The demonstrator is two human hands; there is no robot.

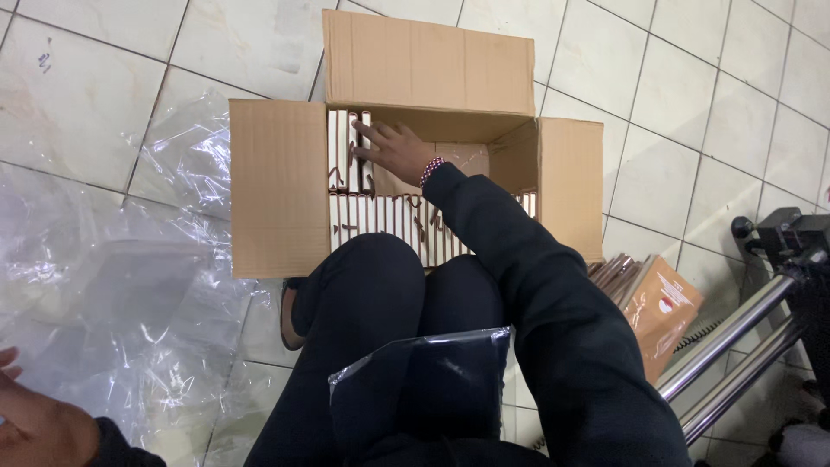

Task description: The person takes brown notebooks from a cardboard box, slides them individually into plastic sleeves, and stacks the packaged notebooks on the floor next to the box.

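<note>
An open cardboard box (277, 186) stands on the tiled floor in front of my knees. It holds rows of slim brown-and-white packets (389, 220) standing on edge. My right hand (393, 149) reaches into the box's far left corner, fingers stretched out and lying on the tops of a few upright packets (344, 151); I cannot see a firm grip. A beaded band sits on that wrist. My left hand (26, 419) is at the lower left edge, fingers apart, above crumpled clear plastic sheets (130, 294), holding nothing that I can see.
A clear plastic bag (424, 380) lies across my lap. A stack of flat brown packets (661, 307) leans on the floor right of the box. Metal rollers of a machine (735, 346) stand at the right edge.
</note>
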